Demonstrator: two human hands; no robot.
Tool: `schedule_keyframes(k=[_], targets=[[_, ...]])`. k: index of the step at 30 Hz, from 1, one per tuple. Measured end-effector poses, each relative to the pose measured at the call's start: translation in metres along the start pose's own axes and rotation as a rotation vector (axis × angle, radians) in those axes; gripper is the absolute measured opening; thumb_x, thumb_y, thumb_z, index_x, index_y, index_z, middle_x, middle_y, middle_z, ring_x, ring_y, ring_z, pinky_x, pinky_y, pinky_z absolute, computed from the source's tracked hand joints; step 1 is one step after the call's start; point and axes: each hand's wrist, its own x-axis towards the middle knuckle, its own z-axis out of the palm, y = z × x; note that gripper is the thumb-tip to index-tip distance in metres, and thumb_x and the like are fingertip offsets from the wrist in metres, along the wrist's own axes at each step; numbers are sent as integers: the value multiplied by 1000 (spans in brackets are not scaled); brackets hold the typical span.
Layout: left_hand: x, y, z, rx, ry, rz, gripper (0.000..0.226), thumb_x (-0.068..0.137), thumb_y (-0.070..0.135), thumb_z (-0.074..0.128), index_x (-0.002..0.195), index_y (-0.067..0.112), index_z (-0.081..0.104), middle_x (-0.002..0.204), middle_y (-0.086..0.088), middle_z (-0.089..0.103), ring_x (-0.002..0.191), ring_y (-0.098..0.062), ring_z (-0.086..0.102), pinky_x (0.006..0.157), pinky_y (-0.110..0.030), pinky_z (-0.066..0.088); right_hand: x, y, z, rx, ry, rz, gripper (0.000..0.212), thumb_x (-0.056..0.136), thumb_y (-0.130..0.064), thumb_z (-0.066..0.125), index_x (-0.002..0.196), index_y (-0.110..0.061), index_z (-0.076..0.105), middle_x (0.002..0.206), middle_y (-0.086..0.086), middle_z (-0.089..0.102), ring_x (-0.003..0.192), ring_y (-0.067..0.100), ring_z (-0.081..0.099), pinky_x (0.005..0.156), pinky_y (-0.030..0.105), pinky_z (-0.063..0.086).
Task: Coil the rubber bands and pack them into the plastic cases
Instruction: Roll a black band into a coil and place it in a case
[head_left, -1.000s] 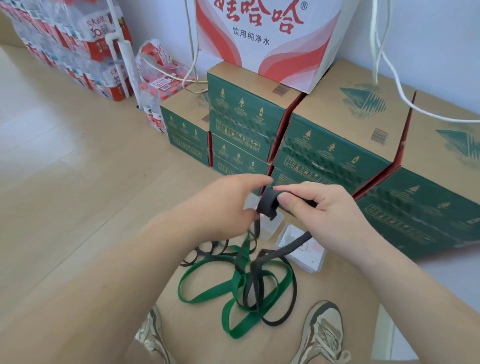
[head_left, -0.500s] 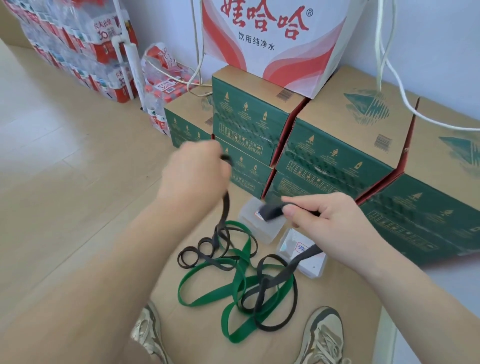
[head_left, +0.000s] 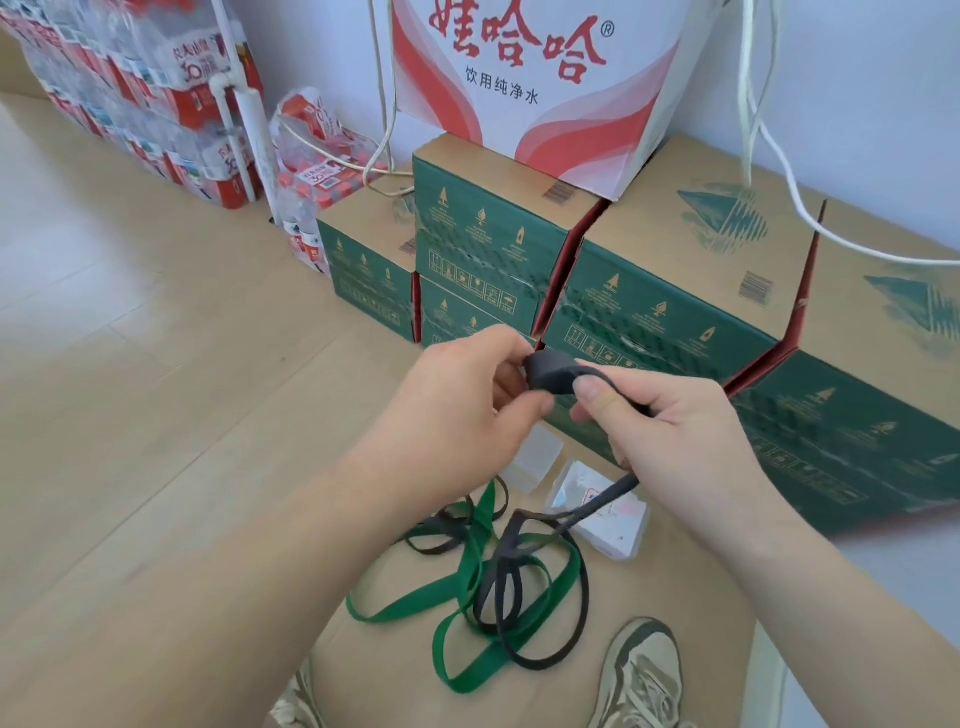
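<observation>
The black rubber band (head_left: 553, 371) is being held up in the air above the cardboard sheet (head_left: 691, 597), its upper end wound into a small tight coil. The left grip (head_left: 457, 410) is pinching that coil between thumb and fingertips. The right grip (head_left: 675, 431) is clenching the same band just beside the coil, with the thumb pressing on top and the fingers curling round the strip. Below the right grip the band is hanging down in a taut line. Its loose loops are lying in the middle of the sheet, crossing over the green rubber band (head_left: 475, 545), which is sprawling there in wide flat loops. A second black band (head_left: 447, 519), thinner, is lying in small loops towards the sheet's left side, partly under the green one. Two clear plastic cases are sitting at the far edge of the sheet, close together. The plain case (head_left: 535, 457) is lying below the left grip, and the labelled case (head_left: 608, 525) is sitting under the hanging strip. The toes of two worn shoes (head_left: 644, 670) are showing at the near edge. Green cartons (head_left: 660, 312) are standing stacked just behind the cases. A white and red carton (head_left: 519, 78) is resting on top of them. Shrink-wrapped packs of bottled water (head_left: 156, 88) are standing on the floor at the far left, and white cables (head_left: 779, 171) are hanging down the wall.
</observation>
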Motion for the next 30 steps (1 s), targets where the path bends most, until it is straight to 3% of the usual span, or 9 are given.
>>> schedule_keyframes(k=[4,6,8,10,15,17,21,25,30], targets=[[5,-5,-1,-58,119,62,19,92,15,71,107,25,65,85,14,71,77,-1,67,74,-21,57,4,2,-7,-51,-93,29,19,99,-30,65,106,-40,79,47,-16,56,51,16,36,57,27,35],[6,-8,-2,34,58,145,18,94,11,65,106,25,69,87,13,71,80,-5,67,74,-28,57,7,4,-12,-119,-156,21,25,96,-33,68,99,-57,75,65,-3,72,57,26,44,61,33,44],[8,-9,-4,111,-13,225,21,96,11,61,107,27,70,92,12,66,85,-9,62,74,-32,54,9,4,-18,-190,-214,-4,34,93,-35,71,94,-69,69,90,-1,79,76,39,61,76,42,57],[9,-9,-8,101,-83,275,21,97,10,62,107,25,72,100,11,59,93,-11,58,79,-30,51,10,3,-25,-217,-253,-40,31,91,-33,73,100,-62,71,97,-12,78,93,35,66,87,43,54],[2,-9,-19,125,-420,157,21,99,16,62,105,34,71,116,17,52,110,-1,54,100,-34,50,11,0,-38,-234,-298,-24,26,85,-29,77,108,-41,78,96,-16,77,89,13,70,93,40,56],[-1,-10,-20,51,-388,103,26,96,12,62,109,35,66,112,19,59,109,0,60,94,-37,55,9,0,-33,-225,-305,-5,30,83,-27,80,107,-45,77,94,-18,77,87,14,71,92,41,57],[-2,-11,-20,-124,-325,-21,62,93,6,61,146,33,44,114,9,71,101,-9,72,92,-41,59,4,0,-23,-136,-207,5,49,79,-21,86,119,-45,72,100,-24,77,97,1,73,101,35,55],[-3,-3,-20,-237,-313,-32,50,93,9,68,139,25,58,103,3,76,96,-13,73,93,-39,59,4,2,-18,-19,-57,-10,46,77,-13,88,114,-36,76,97,-18,79,88,5,75,93,37,60],[1,1,-20,-273,-118,17,11,96,24,69,107,23,71,83,-2,76,77,-18,75,78,-41,63,2,2,-10,163,-101,3,41,79,-3,83,113,-23,75,95,-4,81,69,13,72,74,28,60]])
